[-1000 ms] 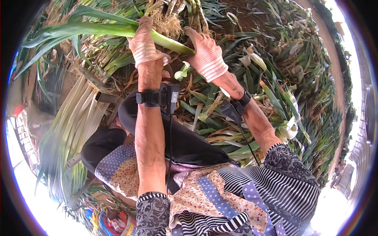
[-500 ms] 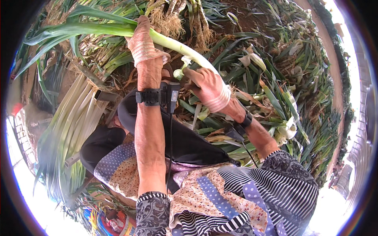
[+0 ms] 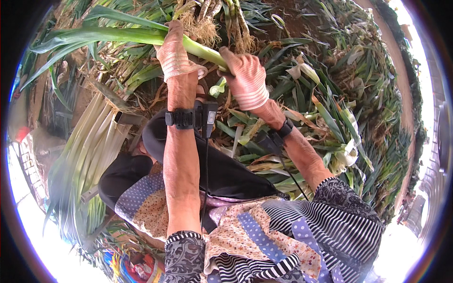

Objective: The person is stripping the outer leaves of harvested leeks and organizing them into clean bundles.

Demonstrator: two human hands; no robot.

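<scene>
A long leek lies across the upper middle, its green leaves spreading out to the left. My left hand, in a pale knitted glove, is closed around it where the leaves meet the stalk. My right hand, gloved likewise, is closed at the pale end of the stalk, thumb on top; the root end is hidden behind it. A loose, light green peeling dangles just below the stalk, next to the right fingers.
Cleaned leeks are stacked at the left against a metal bar. Unpeeled leeks with shaggy roots lie at the top. Stripped leaves heap up on the right. A colourful bundle sits at the lower left.
My right hand has moved up and left along the stalk, closer to my left hand, and now covers its pale end. The left hand has barely shifted.
</scene>
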